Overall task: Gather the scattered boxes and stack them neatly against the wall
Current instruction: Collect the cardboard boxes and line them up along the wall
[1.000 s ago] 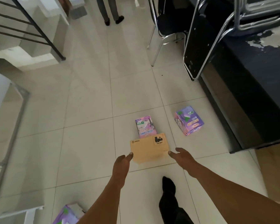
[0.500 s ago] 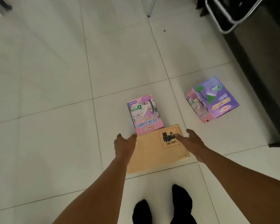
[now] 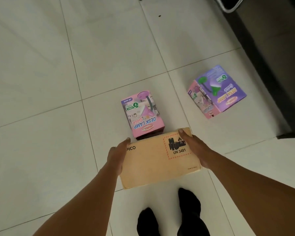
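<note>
Left hand point(image 3: 117, 156) and right hand point(image 3: 193, 149) clamp the tan carton point(image 3: 160, 164) by its short sides, palms flat, fingers only slightly curled — two-sided squeeze suits a wide flat box. Carton's far edge sits just beside the pink lamp box point(image 3: 141, 114); likely adding it on top. Purple lamp box point(image 3: 216, 92) lies well apart, right of the pink one.
</note>
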